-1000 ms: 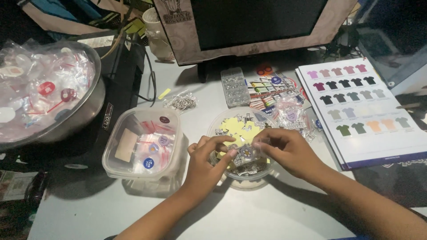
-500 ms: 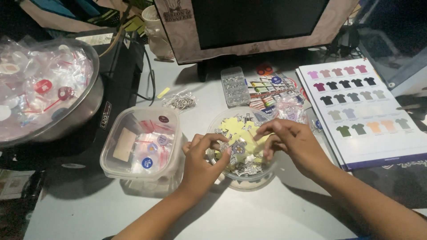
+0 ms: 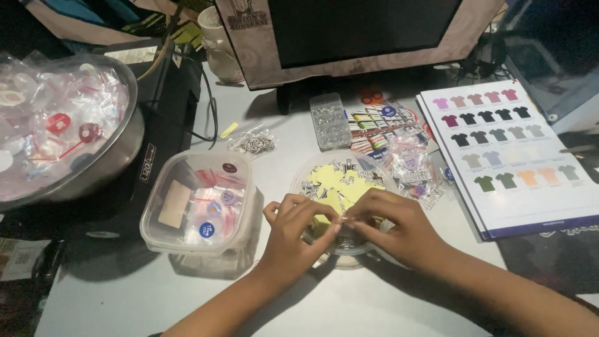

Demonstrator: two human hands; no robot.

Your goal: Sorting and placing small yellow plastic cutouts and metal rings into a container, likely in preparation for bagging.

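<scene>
- On the pale grey desk top (image 3: 399, 306), we are working in front of a dark monitor (image 3: 362, 28), with a big steel bowl of bagged badges (image 3: 62, 131) sitting well to our left.
- Just left of our hands, a clear rectangular plastic tub of small zip bags (image 3: 198, 203) is standing.
- Under our hands, a round clear plastic dish holding yellow cut-out stickers (image 3: 340, 181) is resting; it looks light and liable to slide.
- Our left hand (image 3: 293, 234) and right hand (image 3: 399, 228) are meeting over its near rim, fingertips pressed together, pinching some small thing we cannot make out.
- Those paper-thin stickers are looking floppy and easily creased, so we are judging an edge pinch safest.
</scene>
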